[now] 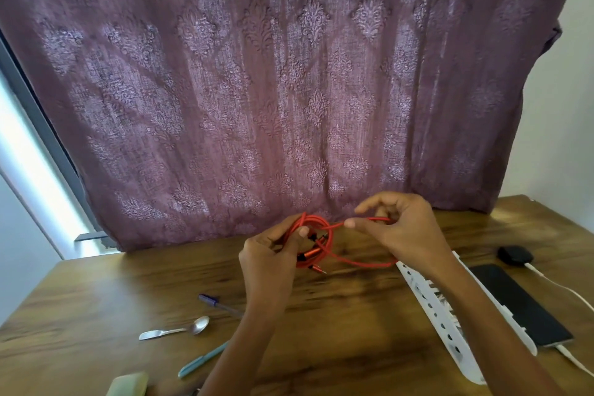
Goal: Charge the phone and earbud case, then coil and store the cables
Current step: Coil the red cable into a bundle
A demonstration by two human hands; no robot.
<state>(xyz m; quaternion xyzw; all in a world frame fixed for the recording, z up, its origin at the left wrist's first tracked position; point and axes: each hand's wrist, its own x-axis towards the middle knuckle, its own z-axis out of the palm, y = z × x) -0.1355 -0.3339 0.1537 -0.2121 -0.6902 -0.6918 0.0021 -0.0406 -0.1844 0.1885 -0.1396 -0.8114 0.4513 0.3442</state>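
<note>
1. our left hand (273, 254) has its fingers and thumb curled round the coiled loops of the red cable (316, 220), held just above the wooden table (337, 299).
2. our right hand (405, 228) pinches a loose strand of the same cable between thumb and fingers, and a loop hangs below it.
3. to the right, the phone (517, 302) and the earbud case (514, 255) lie on the table, each with a white cable (562, 286) at it.
4. a spoon (180, 329) lies to the left.

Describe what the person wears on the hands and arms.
Nothing visible: the left hand and right hand are bare, with no gloves, rings, watch or bracelet showing. The left forearm and right forearm are bare too, no sleeve in view.
</note>
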